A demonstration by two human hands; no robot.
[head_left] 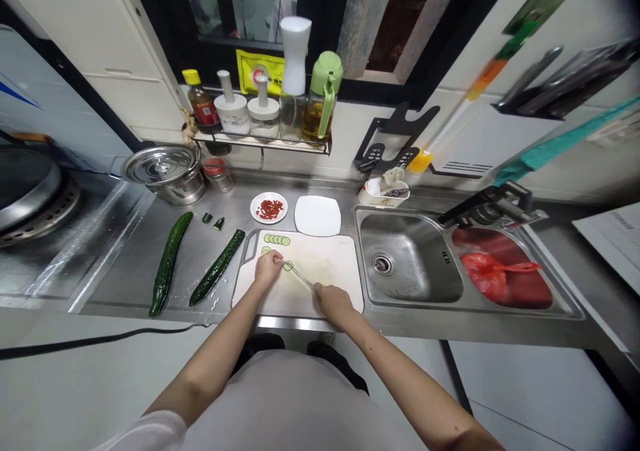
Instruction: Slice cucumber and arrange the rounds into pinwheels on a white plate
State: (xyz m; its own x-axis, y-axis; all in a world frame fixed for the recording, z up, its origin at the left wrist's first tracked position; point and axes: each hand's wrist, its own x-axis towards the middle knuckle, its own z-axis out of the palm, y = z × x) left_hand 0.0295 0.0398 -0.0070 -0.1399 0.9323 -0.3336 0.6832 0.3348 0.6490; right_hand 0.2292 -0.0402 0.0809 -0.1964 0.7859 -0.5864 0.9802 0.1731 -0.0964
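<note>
Knife (pixel 303 279) over white cutting board (pixel 325 297), beside steel sink (pixel 415 264).

glossy brushed-metal countertop (pixel 125 264), smooth matt plastic-looking cutting board (pixel 325 287), rough bumpy-skinned cucumber (pixel 217 269), shiny metal pot (pixel 183 187), smooth glossy white plate (pixel 318 215), satiny metal sink basin (pixel 420 264), thin crinkled red plastic bag (pixel 483 276), clear glassy oil bottle (pixel 314 116), matt black faucet (pixel 475 209)
</note>
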